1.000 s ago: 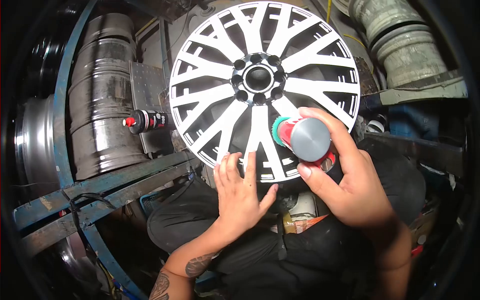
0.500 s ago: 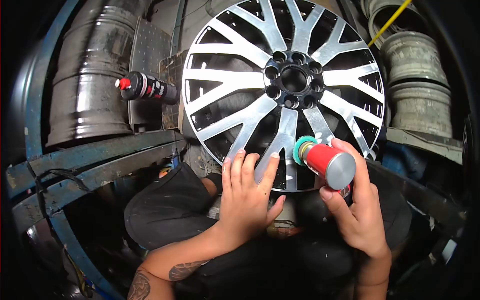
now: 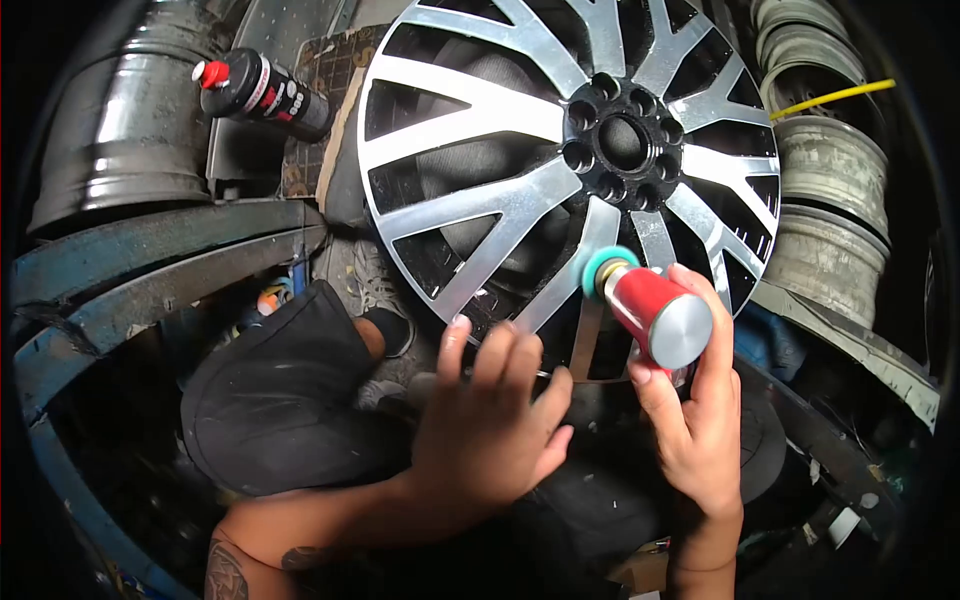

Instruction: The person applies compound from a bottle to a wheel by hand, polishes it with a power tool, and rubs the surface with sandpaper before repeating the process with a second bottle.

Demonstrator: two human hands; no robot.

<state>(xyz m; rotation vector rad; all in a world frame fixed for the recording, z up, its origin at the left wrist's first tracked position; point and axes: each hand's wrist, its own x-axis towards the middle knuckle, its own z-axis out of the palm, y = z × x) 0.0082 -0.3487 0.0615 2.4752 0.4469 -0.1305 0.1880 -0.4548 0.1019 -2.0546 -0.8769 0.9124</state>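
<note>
A silver and black alloy wheel (image 3: 470, 205) lies face up in front of me, its hub hole ringed by bolt holes. My right hand (image 3: 700, 400) grips a red handheld polisher (image 3: 640, 300) with a flat silver end. The polisher's round green pad (image 3: 603, 270) is at a spoke in the lower part of the wheel and looks blurred. My left hand (image 3: 490, 420), smeared a little by motion, has its fingers spread and holds nothing. Its fingertips are close by the wheel's near rim.
To the left, a black bottle with a red cap (image 3: 265, 95) stands on a ledge by a brown patterned board (image 3: 325, 95). Bare metal wheels are stacked at the right (image 3: 830, 190) and far left (image 3: 120, 140). Blue metal beams (image 3: 170, 250) run along the left. A yellow rod (image 3: 840, 98) sticks out at right.
My left hand has come off the spokes and moved down toward me. The wheel appears turned and shifted in view. The polisher pad remains over the lower spokes.
</note>
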